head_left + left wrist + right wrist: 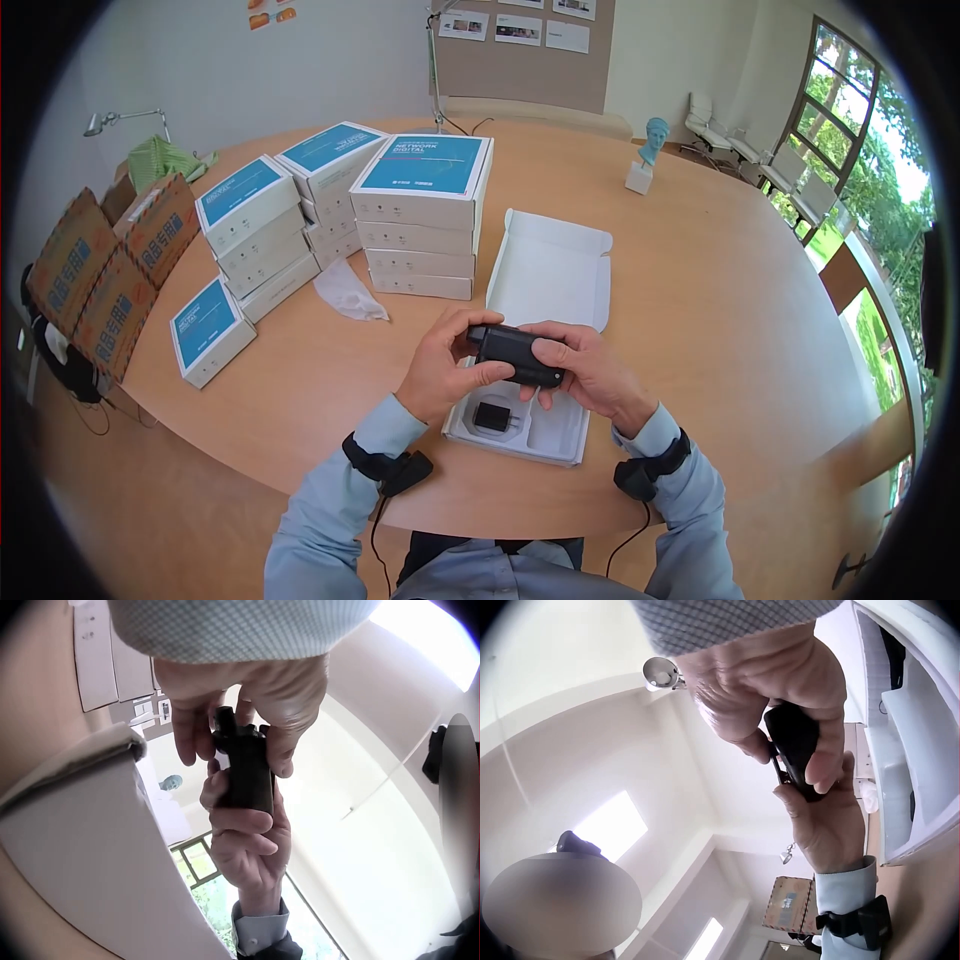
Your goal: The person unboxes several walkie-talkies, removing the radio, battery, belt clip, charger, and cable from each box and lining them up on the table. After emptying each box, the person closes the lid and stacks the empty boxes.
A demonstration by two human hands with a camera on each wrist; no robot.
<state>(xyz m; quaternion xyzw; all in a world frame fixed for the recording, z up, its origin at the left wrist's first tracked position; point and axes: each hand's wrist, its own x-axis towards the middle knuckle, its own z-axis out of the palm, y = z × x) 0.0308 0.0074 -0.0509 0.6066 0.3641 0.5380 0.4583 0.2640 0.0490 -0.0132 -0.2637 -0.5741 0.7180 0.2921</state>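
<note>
A black walkie-talkie [512,352] with a short stub at one end is held between both hands over an open white box [510,450]. My left hand [438,372] grips the stub end, with the thumb along the near side. The other end is in my right hand [598,372], its thumb lying on the top face. In the left wrist view the stub and a small knob on the walkie-talkie [251,780] point toward the left hand. A thin clip-like part shows along the walkie-talkie [795,746] in the right wrist view. A black power adapter [491,416] lies in the box's left compartment.
The box's raised lid [550,265] leans away behind the hands. Stacked white-and-blue boxes [420,215] stand at the back left, and a single box [212,330] lies nearer. Crumpled white plastic [348,292] lies beside them. A small bust [655,145] stands far right.
</note>
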